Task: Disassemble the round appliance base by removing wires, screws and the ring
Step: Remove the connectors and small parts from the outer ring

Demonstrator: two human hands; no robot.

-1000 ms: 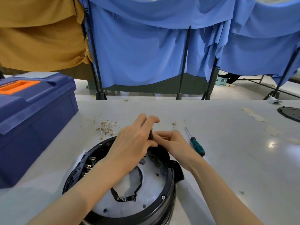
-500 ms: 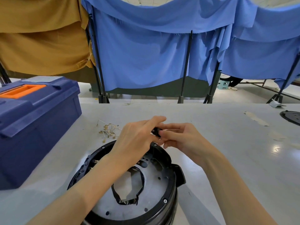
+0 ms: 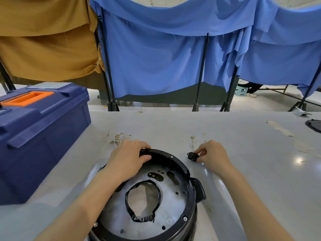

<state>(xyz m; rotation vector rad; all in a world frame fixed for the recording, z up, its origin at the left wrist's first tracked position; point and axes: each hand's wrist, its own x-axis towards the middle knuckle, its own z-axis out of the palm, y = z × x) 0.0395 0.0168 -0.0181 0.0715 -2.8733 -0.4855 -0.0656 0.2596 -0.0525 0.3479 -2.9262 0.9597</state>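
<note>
Steadying the work, judged from the grips. Grey table (image 3: 243,171) carries everything. Blue toolbox (image 3: 43,136) sits at far left, lid closed. Round appliance base (image 3: 173,202) stands near centre, open side up, with its black ring (image 3: 178,161) still screwed on; rim screws (image 3: 185,218) show at the far and near right.

Left hand (image 3: 126,160) curls its fingers over the ring's far-left rim and grips it. Right hand (image 3: 213,156) pinches a small black socket part (image 3: 192,156) between thumb and fingertips, low at the table just right of the base and apart from it.

Loose wires (image 3: 118,137) with brass terminals lie beyond the base's left side. A single wire (image 3: 192,141) lies just beyond the socket part.

Judgement: the part is being parked. Best set it flat beside the single wire, off the rim. Grip the ring so the base cannot rock, then go to the ring screws.
</note>
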